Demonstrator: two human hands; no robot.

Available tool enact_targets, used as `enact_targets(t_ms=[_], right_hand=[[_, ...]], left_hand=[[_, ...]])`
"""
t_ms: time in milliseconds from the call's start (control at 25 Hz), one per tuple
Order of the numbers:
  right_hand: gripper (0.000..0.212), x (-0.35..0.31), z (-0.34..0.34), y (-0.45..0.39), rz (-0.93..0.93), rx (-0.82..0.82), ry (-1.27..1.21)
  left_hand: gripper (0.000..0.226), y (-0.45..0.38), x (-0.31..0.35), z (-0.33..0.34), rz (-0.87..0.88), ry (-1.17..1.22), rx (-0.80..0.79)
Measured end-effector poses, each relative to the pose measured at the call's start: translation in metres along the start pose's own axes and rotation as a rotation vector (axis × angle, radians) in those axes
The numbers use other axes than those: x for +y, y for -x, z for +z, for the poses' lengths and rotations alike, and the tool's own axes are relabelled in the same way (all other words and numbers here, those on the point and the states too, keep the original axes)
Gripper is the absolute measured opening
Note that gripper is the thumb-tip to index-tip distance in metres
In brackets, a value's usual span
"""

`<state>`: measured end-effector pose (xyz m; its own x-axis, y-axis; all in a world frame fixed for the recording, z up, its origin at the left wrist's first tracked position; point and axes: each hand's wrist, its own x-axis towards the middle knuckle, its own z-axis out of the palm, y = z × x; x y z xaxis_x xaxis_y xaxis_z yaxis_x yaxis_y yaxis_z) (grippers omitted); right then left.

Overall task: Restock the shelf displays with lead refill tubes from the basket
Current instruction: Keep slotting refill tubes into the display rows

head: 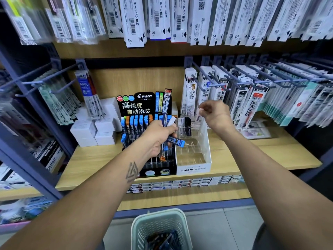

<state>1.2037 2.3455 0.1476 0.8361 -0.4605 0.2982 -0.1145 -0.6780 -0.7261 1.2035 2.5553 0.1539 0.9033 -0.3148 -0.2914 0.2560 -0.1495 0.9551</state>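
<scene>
Lead refill tubes, in hand: a mixed bunch of slim plastic tubes (168,137), blue-capped, one orange-capped, one white, fanned out in the left hand (158,137); fingers curled tight round the bundle.
Right hand: raised at 1 o'clock of the left hand (214,114), fingertips pinched together on something small and pale; what it is cannot be told.
Black display: black cardboard Pilot stand with blue and orange tube caps (142,123), just behind the left hand at 11 o'clock; back rows look well filled, front slots partly hidden by the hand.
White display: white Mono tray with clear plastic dividers (193,168), touching the black stand at 3 o'clock of it; only a few dark tubes (187,125) stand in its far row, the near compartments appear bare.
Basket: pale green mesh plastic basket (144,224) on the floor at 6 o'clock, a heap of dark and blue tubes (163,239) inside.
Shelf: light wooden board (261,156) carrying both displays.
Progress, judged: partway; black stand largely stocked, white tray mostly to fill, stock remaining in hand and basket.
</scene>
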Motion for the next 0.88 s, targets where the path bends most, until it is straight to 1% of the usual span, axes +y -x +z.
enact_targets(t_ms=[240, 360, 480, 600, 760, 840, 880], right_hand=[[0.017, 0.006, 0.014, 0.002, -0.017, -0.079, 0.079], [0.021, 0.005, 0.021, 0.002, -0.014, -0.13, 0.156], [0.028, 0.002, 0.025, 0.002, -0.05, -0.155, 0.271], [0.034, 0.002, 0.026, 0.003, -0.103, -0.105, 0.33], [0.025, 0.003, 0.022, 0.005, -0.143, -0.036, 0.346], [0.022, -0.004, 0.019, 0.011, -0.127, -0.02, 0.276], [0.021, -0.01, 0.017, 0.016, -0.109, -0.011, 0.2]], left_hand=[[0.026, 0.001, -0.002, -0.001, -0.01, -0.018, -0.011], [0.027, 0.002, -0.002, -0.001, -0.017, -0.033, -0.024], [0.027, 0.003, -0.004, -0.002, -0.011, -0.043, -0.031], [0.026, 0.004, -0.004, -0.002, -0.006, -0.046, -0.042], [0.024, 0.007, -0.004, -0.004, -0.005, -0.046, -0.064], [0.023, 0.008, -0.004, -0.005, -0.009, -0.039, -0.083], [0.022, 0.008, -0.005, -0.005, -0.011, -0.035, -0.089]])
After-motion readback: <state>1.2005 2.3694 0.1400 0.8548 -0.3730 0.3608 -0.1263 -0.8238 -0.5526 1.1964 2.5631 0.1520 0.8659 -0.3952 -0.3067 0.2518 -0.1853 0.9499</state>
